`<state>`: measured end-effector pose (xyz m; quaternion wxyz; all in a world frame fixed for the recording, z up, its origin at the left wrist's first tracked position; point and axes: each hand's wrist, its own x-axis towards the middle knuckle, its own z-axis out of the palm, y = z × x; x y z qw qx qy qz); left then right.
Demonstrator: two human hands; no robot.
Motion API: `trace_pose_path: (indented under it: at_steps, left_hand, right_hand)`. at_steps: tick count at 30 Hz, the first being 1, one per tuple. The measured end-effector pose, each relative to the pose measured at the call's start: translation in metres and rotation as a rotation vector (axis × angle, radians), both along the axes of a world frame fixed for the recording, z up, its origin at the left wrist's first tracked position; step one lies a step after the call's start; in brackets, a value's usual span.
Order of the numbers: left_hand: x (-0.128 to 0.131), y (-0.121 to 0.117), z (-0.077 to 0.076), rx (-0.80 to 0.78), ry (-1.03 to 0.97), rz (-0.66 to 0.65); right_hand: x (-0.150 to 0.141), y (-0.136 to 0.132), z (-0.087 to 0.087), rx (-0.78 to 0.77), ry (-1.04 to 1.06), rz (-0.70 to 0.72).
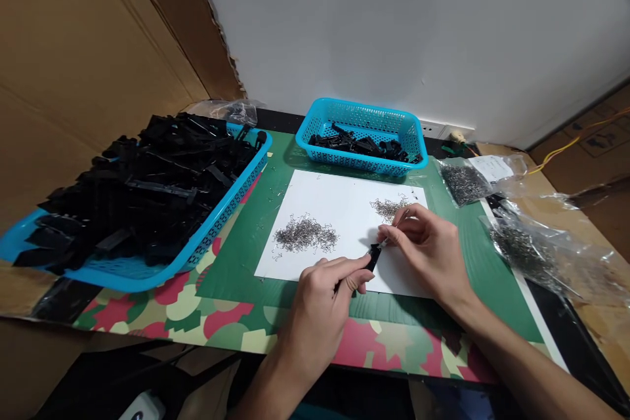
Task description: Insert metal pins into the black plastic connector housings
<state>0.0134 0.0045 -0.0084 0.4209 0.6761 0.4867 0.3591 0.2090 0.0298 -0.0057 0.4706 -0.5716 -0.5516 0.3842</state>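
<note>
Blue baskets [361, 159] hold black parts [364, 144]; left grip [361, 272] pinches another black piece [375, 256].

One narrow, black plastic part [375, 256], tilted, which we hold in our left hand [327, 292], far end at our right hand [426, 243]. Two loose heaps of tiny bent metal wires on white paper [339, 193]: larger greyish heap [305, 234], left; smaller brassy heap [388, 208], right.

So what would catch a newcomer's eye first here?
Probably the big blue basket at the left, heaped above its rim with black plastic parts. Next, the white sheet in the middle, with two piles of tiny bent wires, the larger pile on its left. Just beside them, the left hand holds one black part up to the right hand.
</note>
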Motion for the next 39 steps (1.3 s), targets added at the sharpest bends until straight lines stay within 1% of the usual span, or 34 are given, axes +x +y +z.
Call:
trace_pose_path:
  at_steps: [5,8,11,13,15,18,22,27,34,39]
  left_hand:
    - [0.002,-0.001,0.001,0.007,0.001,-0.011]
    - [0.002,0.000,0.001,0.031,0.010,-0.017]
    - [0.002,0.000,0.001,0.039,-0.002,-0.015]
    - [0.002,0.000,0.001,0.034,-0.014,-0.013]
    - [0.002,0.000,0.001,0.032,-0.019,-0.010]
    - [0.002,0.000,0.001,0.025,-0.014,-0.006]
    - [0.003,0.000,0.001,0.018,-0.005,-0.008]
    - [0.002,-0.001,0.001,0.005,-0.005,0.009]
    - [0.003,0.000,0.001,-0.020,-0.036,0.024]
    - [0.002,-0.001,0.001,-0.059,-0.067,0.015]
  right_hand:
    - [-0.001,-0.002,0.001,0.026,0.052,-0.031]
    - [-0.003,-0.002,0.002,0.056,-0.039,-0.010]
    - [0.001,-0.001,0.005,0.109,-0.202,0.016]
    - [0.006,0.001,0.008,0.104,-0.342,0.071]
    - [0.011,0.002,0.011,0.046,-0.461,0.155]
    - [0.015,0.003,0.015,-0.046,-0.542,0.260]
    - [0.015,0.004,0.014,-0.084,-0.543,0.324]
    - [0.018,0.005,0.010,-0.094,-0.536,0.366]
    - [0.018,0.002,0.012,-0.114,-0.588,0.352]
    - [0.017,0.001,0.013,-0.088,-0.583,0.374]
